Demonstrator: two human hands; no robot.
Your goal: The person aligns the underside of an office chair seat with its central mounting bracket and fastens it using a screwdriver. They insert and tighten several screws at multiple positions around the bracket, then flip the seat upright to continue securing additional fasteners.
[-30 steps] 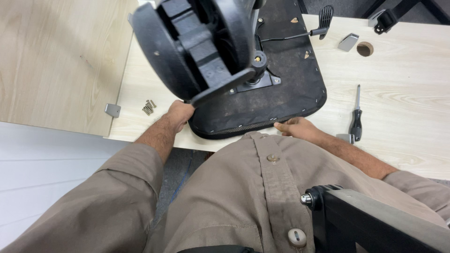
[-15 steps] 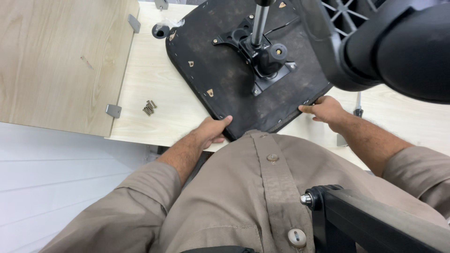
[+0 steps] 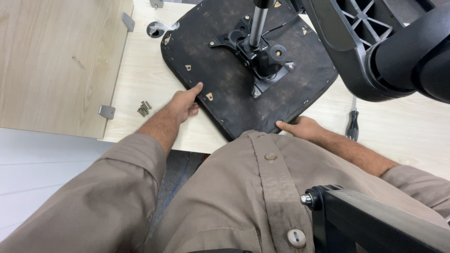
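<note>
Left hand: the left hand [image 3: 183,104] lay loosely open, palm down, with its fingers stretched onto the left edge of the black chair seat [image 3: 225,89]; it pressed there rather than clasped.
Right hand: the right hand [image 3: 300,127] was curled partly closed over the seat's near edge, its fingertips on the rim; how much lay under the edge could not be told.
Chair seat: it lay upside down on the pale wooden table [image 3: 140,79], between and just beyond both hands, its metal bracket [image 3: 255,61] and gas cylinder [image 3: 258,23] rising from the middle.
Beside the left hand: a small heap of screws [image 3: 144,108] lay just outside it, apart from the seat.
Beside the right hand: a black-handled screwdriver [image 3: 352,125] lay just outside it, untouched.
Hidden or cut off: the cylinder's top ran out of view; the black star base [image 3: 389,51] was cropped above the right hand; the shirt covered the seat's nearest corner.
</note>
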